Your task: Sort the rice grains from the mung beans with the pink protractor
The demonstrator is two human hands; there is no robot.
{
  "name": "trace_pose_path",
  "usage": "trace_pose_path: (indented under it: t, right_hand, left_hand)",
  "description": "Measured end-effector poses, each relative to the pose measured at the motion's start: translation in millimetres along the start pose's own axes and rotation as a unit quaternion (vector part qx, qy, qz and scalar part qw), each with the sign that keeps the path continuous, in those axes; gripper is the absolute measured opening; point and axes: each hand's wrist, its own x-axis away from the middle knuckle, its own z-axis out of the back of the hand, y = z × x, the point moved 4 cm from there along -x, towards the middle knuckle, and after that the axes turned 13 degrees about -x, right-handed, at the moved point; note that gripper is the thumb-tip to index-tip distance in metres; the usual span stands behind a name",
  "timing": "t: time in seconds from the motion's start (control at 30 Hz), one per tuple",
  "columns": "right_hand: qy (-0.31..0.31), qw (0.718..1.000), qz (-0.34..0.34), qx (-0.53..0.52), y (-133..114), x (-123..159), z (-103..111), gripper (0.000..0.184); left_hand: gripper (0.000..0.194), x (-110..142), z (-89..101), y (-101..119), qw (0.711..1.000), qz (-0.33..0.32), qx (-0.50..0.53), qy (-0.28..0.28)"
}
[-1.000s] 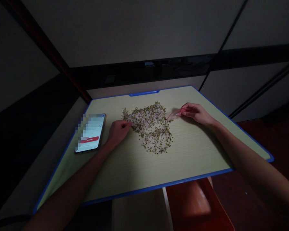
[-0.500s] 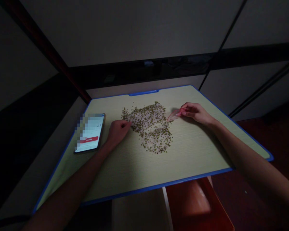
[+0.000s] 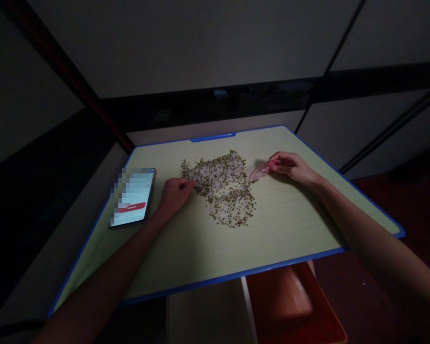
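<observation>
A spread of small green beans mixed with pale, rice-like grains (image 3: 220,174) lies on the light tabletop (image 3: 279,224). It runs down into a looser, rounder patch near the middle. At its left edge rests my left hand (image 3: 177,191), fingers curled and thumb pressed in; whatever is between them is hidden. On the right side, my right hand (image 3: 288,166) pinches a thin, clear plastic piece with a red edge (image 3: 258,172). The free end of that piece points left and comes down beside the grains' right edge.
A lit phone (image 3: 132,198) lies on the left of the table, close to my left forearm. Blue trim (image 3: 215,283) borders the tabletop. Below the front edge are a white bin (image 3: 208,310) and an orange-red bin (image 3: 290,306). Cabinet panels (image 3: 208,48) stand behind.
Both hands keep nearly the same places and grips. The whole view has shifted very slightly; the grains look unchanged.
</observation>
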Motion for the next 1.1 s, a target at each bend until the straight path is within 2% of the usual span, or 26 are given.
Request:
trace_pose_path:
  t: [0.1,0.2,0.33,0.67,0.8,1.1]
  right_hand:
    - [0.029,1.0,0.004,0.002,-8.2,3.7,6.5,0.023]
    - [0.05,0.998,-0.025,0.004,-13.7,10.8,15.5,0.023]
    - [0.026,0.995,-0.092,0.001,-12.0,20.3,23.7,0.019]
    - [0.019,0.988,-0.154,-0.018,-4.1,24.0,29.5,0.016]
    - [0.027,0.988,-0.154,-0.005,-4.4,22.6,29.5,0.019]
    - [0.053,0.993,-0.107,0.008,-2.8,17.4,33.4,0.023]
  left_hand:
    - [0.037,-0.5,-0.5,-0.6,1.0,0.001,0.0,-0.002]
    - [0.037,-0.6,0.2,0.2,1.0,0.0,0.0,-0.002]
    - [0.037,-0.7,0.9,1.4,1.0,-0.005,0.002,0.003]
    - [0.037,-0.4,1.2,-0.1,1.0,0.0,0.009,0.004]
    - [0.037,0.1,2.0,1.9,1.0,-0.004,0.007,0.005]
    - [0.036,-0.7,1.8,-0.3,1.0,-0.001,-0.002,0.0]
